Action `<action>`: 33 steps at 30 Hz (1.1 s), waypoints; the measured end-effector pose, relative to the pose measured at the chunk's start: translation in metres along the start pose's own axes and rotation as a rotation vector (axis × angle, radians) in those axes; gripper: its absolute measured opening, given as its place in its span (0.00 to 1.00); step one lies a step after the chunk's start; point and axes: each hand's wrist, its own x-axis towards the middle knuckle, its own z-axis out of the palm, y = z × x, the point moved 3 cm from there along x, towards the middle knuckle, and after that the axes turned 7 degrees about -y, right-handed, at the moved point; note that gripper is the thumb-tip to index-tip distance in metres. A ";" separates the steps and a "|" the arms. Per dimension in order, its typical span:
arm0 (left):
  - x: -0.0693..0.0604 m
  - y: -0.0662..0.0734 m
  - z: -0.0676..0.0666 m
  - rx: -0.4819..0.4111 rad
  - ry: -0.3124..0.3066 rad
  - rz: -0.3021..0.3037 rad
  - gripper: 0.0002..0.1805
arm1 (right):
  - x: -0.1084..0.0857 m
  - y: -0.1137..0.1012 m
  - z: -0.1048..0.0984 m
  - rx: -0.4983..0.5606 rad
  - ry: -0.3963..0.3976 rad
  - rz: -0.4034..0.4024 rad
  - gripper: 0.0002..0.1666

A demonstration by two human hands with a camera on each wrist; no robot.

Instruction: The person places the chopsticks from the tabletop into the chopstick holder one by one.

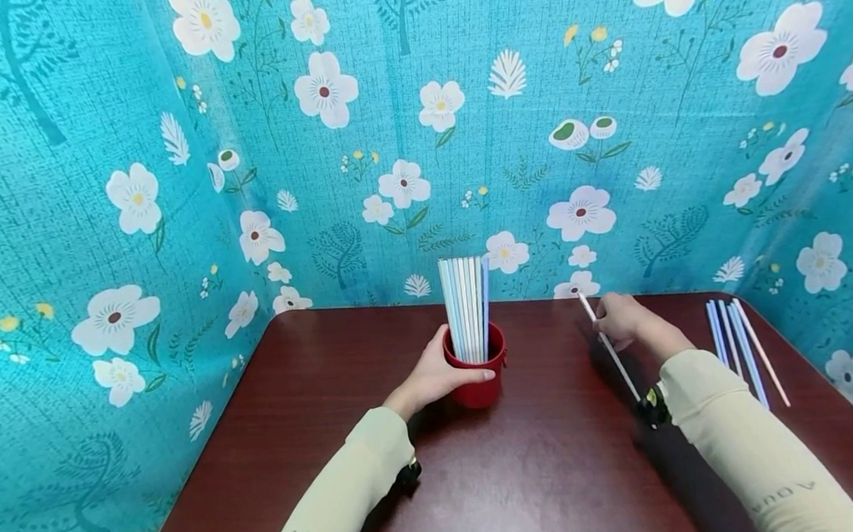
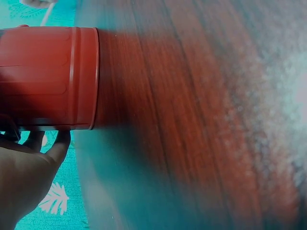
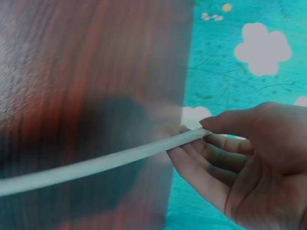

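A red cup [image 1: 477, 389] stands upright near the table's back edge, holding a bundle of white, pale blue and blue sticks [image 1: 466, 309]. My left hand [image 1: 435, 374] grips the cup from its left side, thumb across the front; the left wrist view shows the cup [image 2: 48, 76] with fingers of the left hand [image 2: 29, 167] against it. To the right of the cup, my right hand [image 1: 624, 320] pinches a single white stick [image 1: 614, 356], held at a slant. Thumb and fingertips of the right hand [image 3: 240, 158] meet at the stick's end [image 3: 105, 162] in the right wrist view.
Several blue, dark and pale pink sticks [image 1: 746, 349] lie on the dark red-brown table [image 1: 533, 475] at the right, beyond my right hand. A turquoise flowered cloth [image 1: 400, 118] hangs behind the table and at both sides.
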 end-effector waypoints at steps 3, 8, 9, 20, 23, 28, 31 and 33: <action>0.000 -0.001 0.000 0.003 0.001 0.000 0.45 | -0.004 -0.010 -0.004 -0.031 0.043 -0.030 0.13; 0.001 -0.002 -0.001 0.004 0.005 0.000 0.45 | -0.013 -0.031 -0.013 -0.044 0.144 -0.067 0.10; 0.002 -0.002 -0.001 0.004 0.005 0.000 0.45 | -0.015 -0.035 -0.014 -0.041 0.170 -0.078 0.10; 0.001 -0.002 0.000 -0.003 0.005 -0.009 0.46 | -0.042 -0.077 -0.031 -0.005 0.701 -0.244 0.15; 0.001 -0.002 0.000 0.000 0.005 -0.004 0.45 | -0.046 -0.087 -0.034 0.037 0.763 -0.302 0.15; 0.001 -0.001 -0.001 -0.002 0.005 0.007 0.45 | -0.052 -0.105 -0.037 0.067 0.838 -0.380 0.13; 0.000 -0.001 0.000 -0.007 0.004 0.003 0.45 | -0.055 -0.117 -0.037 0.116 0.849 -0.435 0.13; 0.000 -0.002 0.000 -0.011 0.002 -0.002 0.45 | -0.057 -0.125 -0.036 0.162 0.841 -0.483 0.12</action>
